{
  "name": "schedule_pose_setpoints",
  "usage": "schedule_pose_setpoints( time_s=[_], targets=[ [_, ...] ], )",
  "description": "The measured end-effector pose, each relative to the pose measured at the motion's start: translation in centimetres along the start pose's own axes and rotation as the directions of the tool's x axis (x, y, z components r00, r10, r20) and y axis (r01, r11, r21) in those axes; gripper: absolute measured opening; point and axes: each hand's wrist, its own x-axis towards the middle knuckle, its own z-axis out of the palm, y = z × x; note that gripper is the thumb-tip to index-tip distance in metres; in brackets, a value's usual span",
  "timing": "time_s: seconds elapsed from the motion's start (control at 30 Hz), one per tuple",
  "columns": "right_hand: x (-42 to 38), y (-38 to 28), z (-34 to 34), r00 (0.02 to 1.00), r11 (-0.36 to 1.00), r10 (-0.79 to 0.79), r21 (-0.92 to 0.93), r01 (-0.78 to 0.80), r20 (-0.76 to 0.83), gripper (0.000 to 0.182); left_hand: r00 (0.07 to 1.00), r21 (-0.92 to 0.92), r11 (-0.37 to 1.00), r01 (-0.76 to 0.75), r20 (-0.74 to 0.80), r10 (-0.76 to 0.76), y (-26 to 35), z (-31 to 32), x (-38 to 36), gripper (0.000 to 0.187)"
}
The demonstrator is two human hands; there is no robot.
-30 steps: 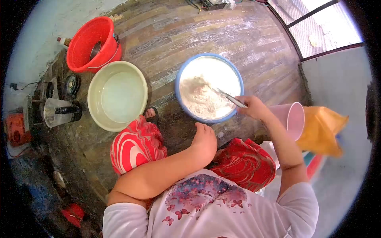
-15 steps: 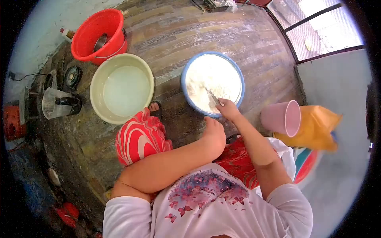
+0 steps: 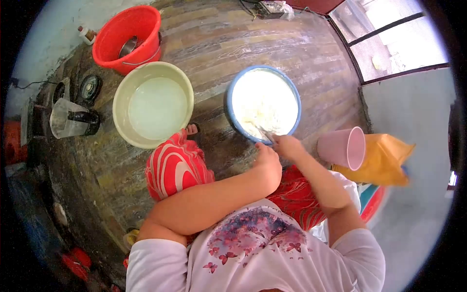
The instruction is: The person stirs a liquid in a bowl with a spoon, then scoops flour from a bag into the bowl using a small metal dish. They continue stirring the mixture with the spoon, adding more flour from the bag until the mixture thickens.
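A round blue basin stands on the floor, filled with a white, lumpy mass like flour or batter. My right hand is closed around a slim grey metal utensil at the near side. The utensil's lower end is in the white contents; its shape there is hidden. My left hand is closed at the basin's near rim, its fingertips right at the edge, crossing close beside my right wrist.
To the left are a cream tub of cloudy liquid, a red bucket with a metal bowl in it, and a blender jug. On the right, a pink bucket stands beside a yellow bag.
My right hand and the utensil have swung toward me, from the middle of the basin to its near edge. The white surface is newly furrowed there. My left hand stays at the rim.
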Motion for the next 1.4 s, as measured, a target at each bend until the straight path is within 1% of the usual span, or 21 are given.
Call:
schedule_pose_setpoints(
  time_s=[0.1, 0.17, 0.2, 0.27, 0.33, 0.4, 0.43, 0.5, 0.53, 0.6, 0.63, 0.73, 0.8, 0.87, 0.9, 1.03, 1.1, 1.2, 1.3, 1.33, 1.4],
  targets=[
    [4.4, -0.1, 3.9, 0.996, 0.979, 0.071, 0.194, -0.058, -0.061, 0.039, 1.000, -0.044, 0.999, 0.013, 0.027, -0.012, -0.1, -0.3, 0.0, 0.038],
    [6.2, 0.8, 5.5, 0.972, 0.829, 0.131, 0.560, 0.001, -0.196, 0.041, 1.000, -0.015, 1.000, 0.014, 0.009, -0.014, 0.1, -0.2, -0.1, 0.037],
    [5.8, 0.7, 4.4, 0.970, 0.828, 0.134, 0.561, 0.002, -0.201, 0.041, 1.000, 0.018, 1.000, 0.023, -0.015, -0.023, 0.1, -0.2, -0.1, 0.036],
    [3.6, 0.0, 0.7, 0.947, 0.422, 0.295, 0.871, -0.252, 0.131, 0.044, 0.999, 0.029, 0.999, 0.021, -0.031, -0.020, 0.0, -0.2, -0.4, 0.036],
    [1.5, 0.7, -1.2, 0.965, 0.464, 0.244, 0.862, -0.204, 0.097, 0.046, 0.999, 0.031, 0.999, 0.016, -0.051, -0.014, 0.0, -0.4, -0.7, 0.035],
    [-0.5, 1.1, -2.7, 0.979, 0.795, 0.205, 0.580, -0.177, 0.017, 0.045, 0.999, -0.005, 0.999, -0.037, 0.022, 0.037, -0.3, -1.3, -1.3, 0.033],
    [-0.9, 1.9, -2.4, 0.979, 0.798, 0.203, 0.576, -0.177, 0.018, 0.045, 0.999, -0.009, 0.999, -0.035, 0.020, 0.035, -0.4, -1.5, -1.5, 0.033],
    [-1.3, 3.3, -1.4, 0.968, 0.994, -0.032, 0.089, 0.056, -0.250, 0.044, 1.000, 0.015, 1.000, -0.028, -0.009, 0.028, -0.5, -1.7, -1.8, 0.033],
    [-1.5, 2.2, -2.1, 0.969, 0.994, -0.034, 0.089, 0.058, -0.246, 0.044, 1.000, 0.011, 1.000, -0.027, -0.006, 0.027, -0.3, -1.4, -1.7, 0.033],
    [-1.6, -0.8, -3.4, 0.995, 0.995, 0.094, 0.032, -0.095, 0.036, 0.040, 0.997, -0.003, 1.000, 0.016, -0.076, -0.016, 0.0, -0.6, -1.0, 0.033],
    [-0.6, -1.0, -2.2, 0.998, 0.997, 0.037, 0.071, -0.040, 0.042, 0.040, 0.997, -0.003, 1.000, 0.015, -0.074, -0.015, 0.0, -0.5, -0.9, 0.033],
    [4.3, -1.7, 2.2, 0.990, 0.981, 0.127, 0.143, -0.134, 0.063, 0.041, 0.999, 0.007, 1.000, -0.001, -0.035, 0.002, 0.0, -0.3, -0.6, 0.033],
    [6.7, -1.3, 4.3, 0.961, 0.941, 0.110, 0.338, -0.018, -0.254, 0.041, 0.998, 0.040, 0.999, -0.003, -0.066, 0.005, 0.1, -0.2, -0.6, 0.034],
    [6.9, -0.4, 3.0, 0.961, 0.559, 0.275, 0.811, -0.174, 0.017, 0.041, 0.999, 0.027, 0.999, -0.016, -0.048, 0.017, 0.2, -0.2, -0.6, 0.034],
    [5.1, -1.0, 0.6, 0.963, 0.392, 0.258, 0.903, -0.176, 0.075, 0.044, 0.999, 0.013, 1.000, -0.020, -0.035, 0.021, -0.1, -0.4, -0.6, 0.034],
    [1.1, 0.5, -3.3, 0.971, 0.523, 0.235, 0.837, -0.163, 0.042, 0.045, 0.999, -0.011, 1.000, -0.024, -0.040, 0.023, -0.1, -0.6, -0.8, 0.036],
    [-0.8, 1.2, -4.3, 0.990, 0.910, 0.093, 0.412, -0.040, -0.109, 0.043, 0.998, -0.007, 0.998, -0.060, -0.002, 0.060, -0.2, -1.2, -1.4, 0.038],
    [-2.4, 0.1, -5.2, 0.992, 0.979, 0.113, 0.174, -0.103, -0.050, 0.038, 0.999, 0.004, 0.999, -0.043, -0.009, 0.043, -0.2, -1.3, -1.4, 0.039],
    [0.3, 0.0, -1.8, 0.997, 0.996, 0.064, 0.065, -0.062, -0.035, 0.037, 0.998, 0.002, 0.998, -0.055, -0.013, 0.055, -0.1, -1.2, -1.3, 0.038],
    [1.8, -0.1, -0.4, 0.998, 0.996, 0.061, 0.065, -0.059, -0.035, 0.037, 0.999, 0.001, 0.999, -0.053, -0.012, 0.053, 0.0, -1.0, -1.1, 0.038],
    [5.2, -0.4, 2.2, 0.999, 0.958, 0.052, 0.283, -0.052, 0.009, 0.041, 0.999, -0.001, 1.000, -0.002, -0.045, 0.002, 0.4, -0.6, -0.9, 0.038]
  ],
)
